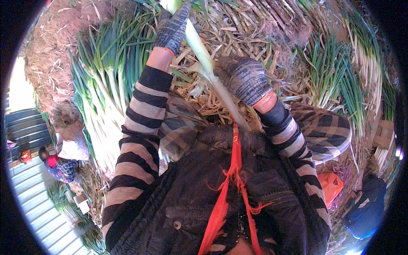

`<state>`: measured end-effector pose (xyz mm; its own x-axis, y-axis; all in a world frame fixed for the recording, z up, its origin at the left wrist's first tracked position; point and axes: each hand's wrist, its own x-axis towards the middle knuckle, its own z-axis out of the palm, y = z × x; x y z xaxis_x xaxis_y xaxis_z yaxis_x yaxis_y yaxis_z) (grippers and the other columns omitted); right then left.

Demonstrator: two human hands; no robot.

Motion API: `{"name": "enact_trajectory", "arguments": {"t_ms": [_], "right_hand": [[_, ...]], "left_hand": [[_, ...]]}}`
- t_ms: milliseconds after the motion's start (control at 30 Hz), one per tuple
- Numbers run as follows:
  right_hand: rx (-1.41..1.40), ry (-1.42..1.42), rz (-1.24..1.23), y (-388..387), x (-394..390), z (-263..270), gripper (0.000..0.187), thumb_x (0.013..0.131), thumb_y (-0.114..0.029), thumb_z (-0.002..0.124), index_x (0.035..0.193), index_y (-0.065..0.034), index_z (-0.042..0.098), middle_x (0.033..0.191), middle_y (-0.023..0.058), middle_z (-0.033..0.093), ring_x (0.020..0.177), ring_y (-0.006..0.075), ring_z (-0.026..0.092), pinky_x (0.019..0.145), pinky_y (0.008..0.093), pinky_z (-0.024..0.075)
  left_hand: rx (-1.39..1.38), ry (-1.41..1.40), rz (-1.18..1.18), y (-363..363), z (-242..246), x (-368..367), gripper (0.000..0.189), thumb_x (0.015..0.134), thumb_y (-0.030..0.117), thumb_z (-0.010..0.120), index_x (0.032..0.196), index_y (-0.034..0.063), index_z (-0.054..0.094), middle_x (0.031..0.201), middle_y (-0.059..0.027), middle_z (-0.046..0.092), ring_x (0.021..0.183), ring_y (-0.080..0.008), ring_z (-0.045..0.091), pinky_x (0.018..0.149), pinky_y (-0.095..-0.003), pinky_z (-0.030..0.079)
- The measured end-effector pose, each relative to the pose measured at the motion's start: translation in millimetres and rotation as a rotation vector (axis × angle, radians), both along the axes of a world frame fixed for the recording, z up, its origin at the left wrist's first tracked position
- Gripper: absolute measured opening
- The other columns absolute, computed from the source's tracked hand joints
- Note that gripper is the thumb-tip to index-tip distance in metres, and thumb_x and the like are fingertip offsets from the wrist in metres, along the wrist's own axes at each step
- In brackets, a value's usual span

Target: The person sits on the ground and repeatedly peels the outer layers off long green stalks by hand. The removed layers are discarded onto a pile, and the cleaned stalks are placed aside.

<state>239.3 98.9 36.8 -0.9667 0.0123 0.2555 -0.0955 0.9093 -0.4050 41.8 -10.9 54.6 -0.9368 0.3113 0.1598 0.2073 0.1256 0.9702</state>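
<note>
A long, thick green onion or leek stalk (201,51) runs slantwise from the top of the view down to my lap, its pale end near a red cloth tie (236,149) on my front. My left hand (173,28), in a grey knitted glove, is closed around the upper part of the stalk. Against the right side of its middle lies my right hand (244,79), gloved alike, at a partly peeled outer layer; its fingertips are hidden, so its hold cannot be told. Dry husks and leaves (223,44) cover the ground beneath.
At the left lies a big pile of green onions (105,89); more bunches (331,76) lie at the right. Dried stalks (274,16) are heaped at the top. An orange bag (330,188) is at the lower right. A person (59,165) is at the far left.
</note>
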Motion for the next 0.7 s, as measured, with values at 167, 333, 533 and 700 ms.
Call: {"name": "enact_trajectory", "arguments": {"t_ms": [167, 333, 533, 700], "right_hand": [[-0.083, 0.044, 0.027, 6, -6, -13, 0.025, 0.079, -0.033, 0.058, 0.089, -0.0104, 0.065, 0.080, 0.0149, 0.063, 0.071, 0.0333, 0.061, 0.063, 0.0430, 0.0473], [-0.118, -0.056, -0.227, 26, -6, -34, 0.027, 0.077, -0.034, 0.060, 0.086, -0.0098, 0.065, 0.081, 0.0150, 0.063, 0.072, 0.0342, 0.061, 0.064, 0.0419, 0.0480], [-0.195, -0.361, -0.255, 45, 29, -50, 0.039, 0.081, -0.043, 0.054, 0.097, -0.0098, 0.065, 0.090, 0.0194, 0.064, 0.081, 0.0336, 0.063, 0.072, 0.0414, 0.0507], [-0.698, -0.085, 0.082, 19, 40, -35, 0.057, 0.080, -0.049, 0.058, 0.121, -0.0094, 0.054, 0.103, 0.0188, 0.062, 0.081, 0.0330, 0.063, 0.072, 0.0398, 0.0506]], "left_hand": [[0.013, 0.075, 0.010, 2, 0, 4, 0.039, 0.080, 0.029, 0.067, 0.107, 0.0023, 0.056, 0.088, -0.0053, 0.060, 0.075, -0.0135, 0.058, 0.066, -0.0288, 0.047], [0.047, -0.076, -0.085, 1, 1, 1, 0.038, 0.080, 0.027, 0.068, 0.107, 0.0038, 0.056, 0.086, -0.0039, 0.059, 0.072, -0.0128, 0.058, 0.063, -0.0284, 0.048], [0.233, -0.183, -0.031, 0, 4, 1, 0.030, 0.080, 0.023, 0.067, 0.102, 0.0048, 0.057, 0.082, -0.0042, 0.059, 0.068, -0.0140, 0.058, 0.058, -0.0287, 0.050], [0.367, -0.328, 0.018, 7, 2, 7, 0.025, 0.080, 0.021, 0.066, 0.098, 0.0050, 0.058, 0.080, -0.0051, 0.058, 0.065, -0.0161, 0.059, 0.055, -0.0303, 0.052]]}}
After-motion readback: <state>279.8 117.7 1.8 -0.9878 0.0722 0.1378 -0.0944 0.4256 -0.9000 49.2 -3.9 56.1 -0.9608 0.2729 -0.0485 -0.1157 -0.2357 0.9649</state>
